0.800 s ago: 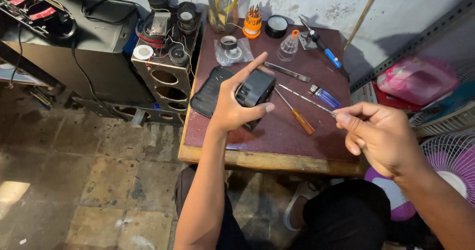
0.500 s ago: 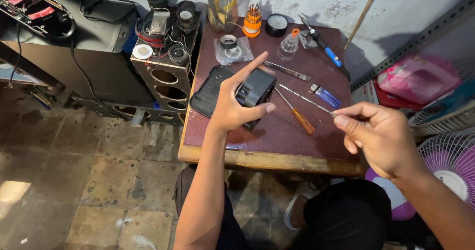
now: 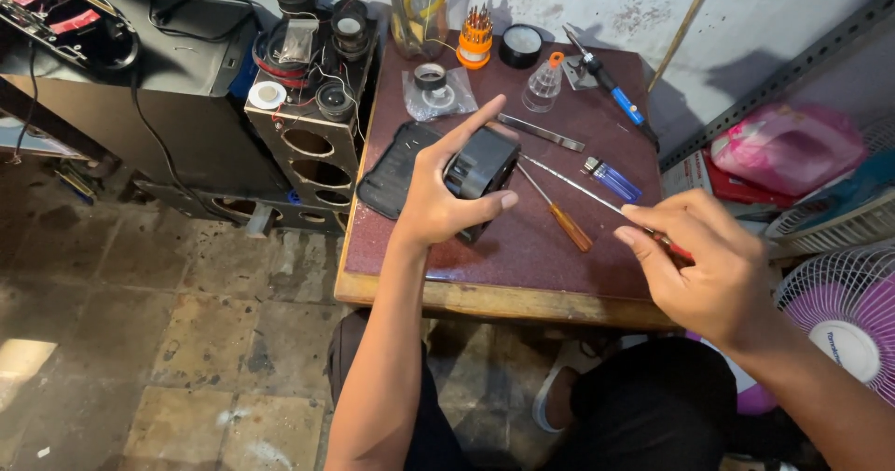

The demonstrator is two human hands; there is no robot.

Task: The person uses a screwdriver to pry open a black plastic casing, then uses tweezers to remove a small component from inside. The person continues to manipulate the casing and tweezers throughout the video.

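My left hand (image 3: 446, 191) grips a small black box-shaped device (image 3: 482, 167) over the maroon table top (image 3: 522, 247), index finger stretched out along its top. My right hand (image 3: 709, 266) holds a long thin screwdriver (image 3: 578, 188) by its handle at the table's right front, the metal shaft pointing up-left toward the black device. An orange-handled screwdriver (image 3: 559, 217) lies on the table between my hands. A flat black ribbed cover (image 3: 396, 168) lies just left of the device.
At the table's back are a jar of tools (image 3: 418, 9), an orange bit holder (image 3: 475, 34), a tape roll (image 3: 520, 45), a blue-handled soldering iron (image 3: 611, 84), tweezers (image 3: 541, 132) and a blue lighter (image 3: 612, 179). A speaker cabinet (image 3: 303, 126) stands left, a fan (image 3: 844, 317) right.
My right hand has shifted slightly along the table's right front with the long screwdriver. My left hand keeps its grip on the black device.
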